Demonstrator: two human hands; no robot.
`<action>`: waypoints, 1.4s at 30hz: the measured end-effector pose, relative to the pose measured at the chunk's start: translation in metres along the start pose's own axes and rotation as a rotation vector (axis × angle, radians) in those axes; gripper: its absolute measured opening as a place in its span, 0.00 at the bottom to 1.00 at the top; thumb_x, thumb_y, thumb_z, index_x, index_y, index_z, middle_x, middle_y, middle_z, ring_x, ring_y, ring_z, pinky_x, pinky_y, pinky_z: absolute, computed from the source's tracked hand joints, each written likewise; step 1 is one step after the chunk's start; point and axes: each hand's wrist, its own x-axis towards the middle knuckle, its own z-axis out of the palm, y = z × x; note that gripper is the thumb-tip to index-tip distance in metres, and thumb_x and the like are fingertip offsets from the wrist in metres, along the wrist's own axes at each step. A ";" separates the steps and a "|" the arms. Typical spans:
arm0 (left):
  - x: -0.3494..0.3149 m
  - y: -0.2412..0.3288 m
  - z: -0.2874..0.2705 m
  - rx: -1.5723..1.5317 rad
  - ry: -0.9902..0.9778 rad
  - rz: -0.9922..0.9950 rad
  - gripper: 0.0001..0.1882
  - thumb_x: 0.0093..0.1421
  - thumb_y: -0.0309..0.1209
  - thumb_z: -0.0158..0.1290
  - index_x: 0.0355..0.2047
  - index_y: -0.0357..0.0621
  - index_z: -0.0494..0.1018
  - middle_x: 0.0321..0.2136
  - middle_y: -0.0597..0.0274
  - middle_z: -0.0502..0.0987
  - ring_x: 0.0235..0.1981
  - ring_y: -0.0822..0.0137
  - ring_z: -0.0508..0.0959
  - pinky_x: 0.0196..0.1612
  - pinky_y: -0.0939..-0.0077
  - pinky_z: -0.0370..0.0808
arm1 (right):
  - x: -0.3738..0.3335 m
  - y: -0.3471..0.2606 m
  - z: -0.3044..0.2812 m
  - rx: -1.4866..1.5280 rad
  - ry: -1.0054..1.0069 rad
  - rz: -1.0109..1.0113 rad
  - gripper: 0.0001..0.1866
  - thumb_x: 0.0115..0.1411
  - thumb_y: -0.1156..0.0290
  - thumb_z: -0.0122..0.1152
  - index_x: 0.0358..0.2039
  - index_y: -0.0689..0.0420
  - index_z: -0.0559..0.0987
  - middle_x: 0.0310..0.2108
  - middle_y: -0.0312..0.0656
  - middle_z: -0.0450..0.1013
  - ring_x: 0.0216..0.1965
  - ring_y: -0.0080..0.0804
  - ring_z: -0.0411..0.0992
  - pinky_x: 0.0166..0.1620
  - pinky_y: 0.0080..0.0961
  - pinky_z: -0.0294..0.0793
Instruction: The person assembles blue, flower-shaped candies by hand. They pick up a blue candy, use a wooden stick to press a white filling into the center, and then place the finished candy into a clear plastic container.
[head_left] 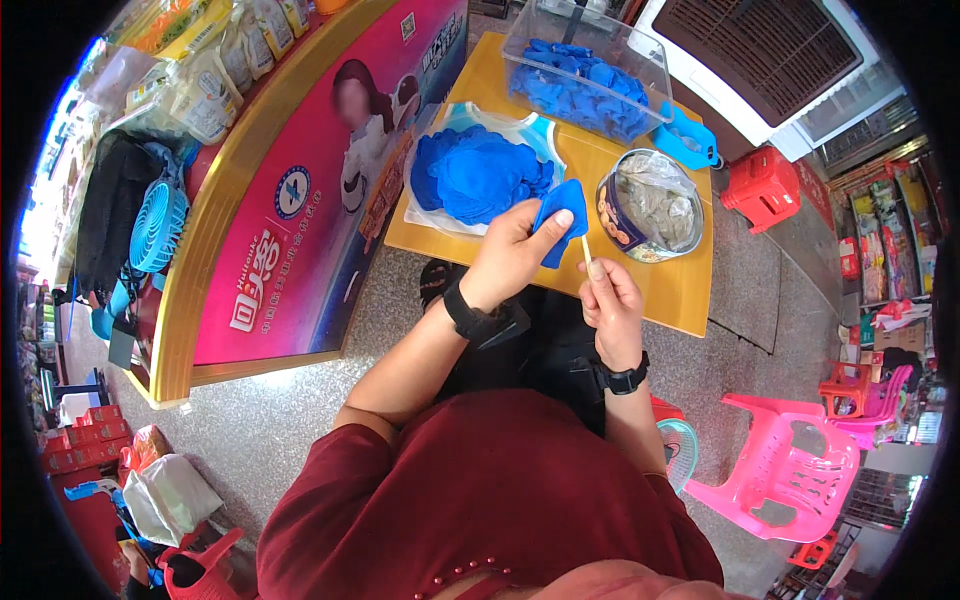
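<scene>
Fingers (560, 218) on blue piece (560, 212)

The scene is viewed from one head-worn fisheye camera, aimed steeply downward and close over the fingers (560, 222). The yellow surface (670, 290) is seen just beyond them, the floor (280, 420) below.

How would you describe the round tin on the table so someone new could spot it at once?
Start at the yellow table in front of the person. On its right side, beside the right hand, stands a round tin lined with crumpled clear plastic. Unlike the clear box of blue pieces behind it and the tray heaped with blue pieces to its left, it is round, metallic and holds nothing blue.
</scene>
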 end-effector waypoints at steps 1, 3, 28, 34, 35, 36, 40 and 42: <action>-0.001 0.008 0.000 0.000 0.014 0.003 0.17 0.68 0.42 0.49 0.37 0.39 0.77 0.26 0.75 0.74 0.26 0.83 0.68 0.29 0.86 0.67 | 0.000 0.000 -0.002 -0.051 -0.002 -0.004 0.13 0.69 0.63 0.51 0.41 0.60 0.76 0.19 0.27 0.60 0.17 0.11 0.52 0.20 0.12 0.47; -0.001 0.011 -0.002 0.014 0.043 0.040 0.17 0.68 0.41 0.49 0.37 0.39 0.77 0.27 0.75 0.75 0.26 0.84 0.68 0.29 0.87 0.66 | -0.003 0.003 -0.003 -0.105 -0.043 0.002 0.13 0.69 0.63 0.51 0.40 0.60 0.76 0.19 0.27 0.60 0.18 0.11 0.53 0.20 0.12 0.49; 0.007 -0.005 -0.004 -0.497 0.039 -0.215 0.18 0.68 0.49 0.44 0.34 0.49 0.73 0.18 0.73 0.71 0.11 0.82 0.63 0.11 0.86 0.55 | 0.040 0.028 -0.059 -1.167 0.315 -0.680 0.12 0.60 0.67 0.61 0.43 0.57 0.79 0.33 0.41 0.76 0.35 0.38 0.74 0.39 0.30 0.72; -0.001 -0.015 0.014 -0.390 0.007 -0.225 0.19 0.69 0.46 0.44 0.39 0.44 0.74 0.24 0.72 0.74 0.19 0.83 0.69 0.18 0.88 0.63 | 0.026 -0.005 0.007 -0.097 -0.009 -0.140 0.11 0.64 0.66 0.59 0.39 0.62 0.78 0.29 0.34 0.74 0.27 0.17 0.67 0.31 0.16 0.66; -0.003 -0.015 0.016 -0.363 0.008 -0.199 0.19 0.70 0.47 0.43 0.39 0.44 0.74 0.25 0.71 0.74 0.21 0.82 0.69 0.20 0.88 0.64 | 0.028 -0.005 0.011 -0.065 -0.003 -0.138 0.11 0.63 0.65 0.60 0.37 0.62 0.78 0.28 0.33 0.73 0.27 0.15 0.67 0.30 0.14 0.65; -0.003 -0.015 0.018 -0.335 0.009 -0.172 0.19 0.70 0.47 0.43 0.40 0.43 0.73 0.25 0.71 0.74 0.22 0.82 0.70 0.22 0.87 0.65 | 0.031 -0.004 0.012 -0.033 0.001 -0.137 0.12 0.63 0.65 0.61 0.35 0.62 0.79 0.26 0.31 0.73 0.26 0.13 0.66 0.29 0.12 0.64; 0.006 -0.024 0.010 0.148 0.150 0.151 0.16 0.64 0.38 0.54 0.46 0.39 0.71 0.28 0.64 0.75 0.26 0.74 0.74 0.30 0.79 0.73 | 0.034 0.002 0.011 -0.021 0.057 -0.194 0.10 0.63 0.65 0.61 0.33 0.60 0.78 0.25 0.31 0.73 0.22 0.13 0.64 0.25 0.12 0.62; 0.011 -0.029 0.003 0.483 0.297 0.426 0.21 0.58 0.32 0.61 0.49 0.38 0.71 0.29 0.60 0.76 0.29 0.71 0.75 0.32 0.75 0.73 | 0.033 0.003 0.008 -0.083 0.101 -0.235 0.10 0.63 0.66 0.61 0.33 0.61 0.78 0.25 0.31 0.73 0.21 0.13 0.64 0.24 0.12 0.62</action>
